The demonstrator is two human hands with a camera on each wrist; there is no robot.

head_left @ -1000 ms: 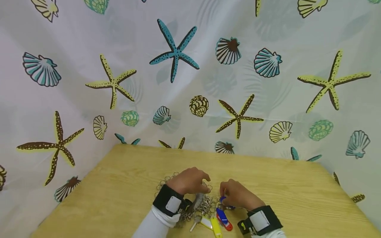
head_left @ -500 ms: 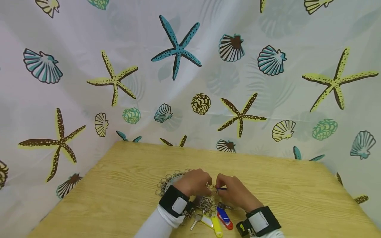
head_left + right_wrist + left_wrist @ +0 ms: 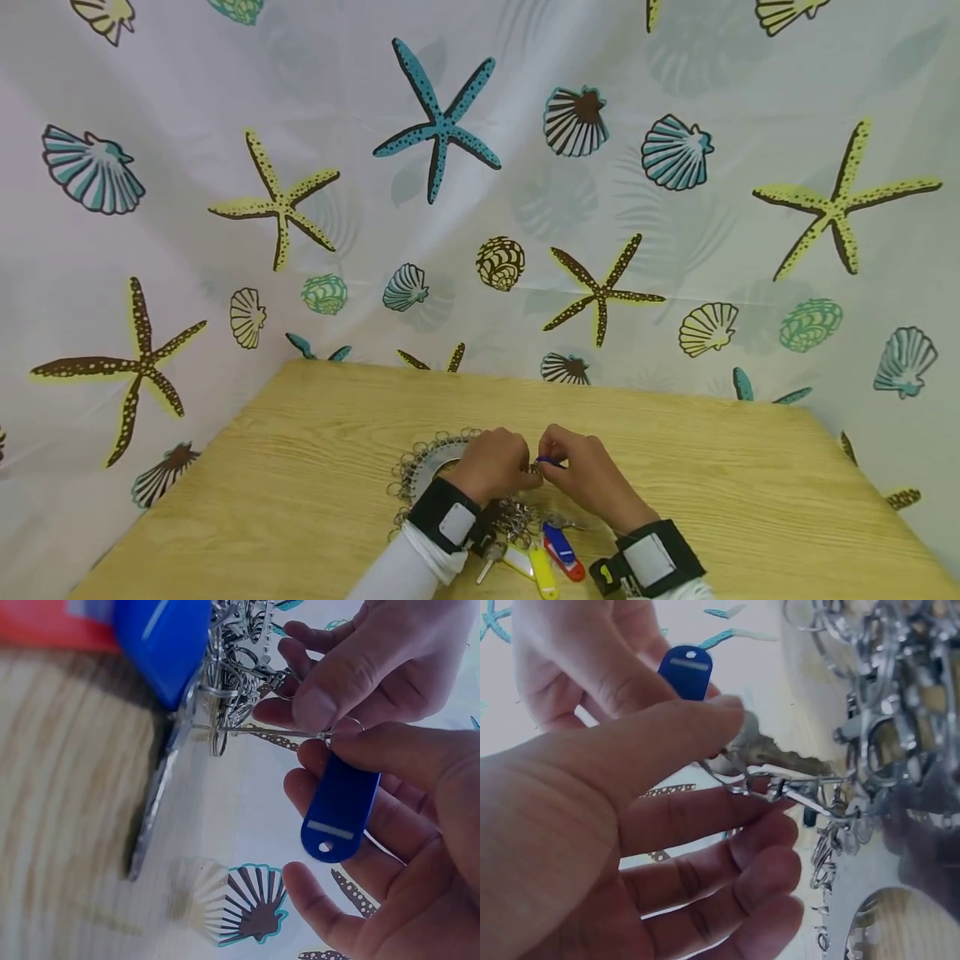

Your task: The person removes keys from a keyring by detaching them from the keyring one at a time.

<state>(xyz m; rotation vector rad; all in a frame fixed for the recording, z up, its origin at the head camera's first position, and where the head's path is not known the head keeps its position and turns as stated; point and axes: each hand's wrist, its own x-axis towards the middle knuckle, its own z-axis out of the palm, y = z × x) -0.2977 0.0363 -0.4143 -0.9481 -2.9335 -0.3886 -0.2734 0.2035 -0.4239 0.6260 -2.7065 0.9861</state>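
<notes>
In the head view my two hands meet over the table. My right hand [image 3: 588,475] pinches a blue key tag [image 3: 341,806] between thumb and fingers, right at its split ring end. A silver key [image 3: 780,755] hangs from that tag's ring, seen nearly edge-on in the right wrist view. My left hand [image 3: 491,467] pinches a small metal snap clip [image 3: 772,786] by thumb and index finger, the other fingers loosely bent. Key, tag ring and clip overlap at the fingertips. The clip belongs to a cluster of chained clips and rings [image 3: 881,705].
A large flat metal ring [image 3: 426,471] edged with small rings lies left of the hands. Nearer me are a loose key [image 3: 491,554], a yellow tag [image 3: 544,573], a second blue tag [image 3: 558,542] and a red tag [image 3: 574,572]. A patterned curtain [image 3: 675,250] stands behind the table.
My right hand has lifted the blue key tag off the table and moved up and left. My left hand, its fingers spread before, has come to it and pinches the clip.
</notes>
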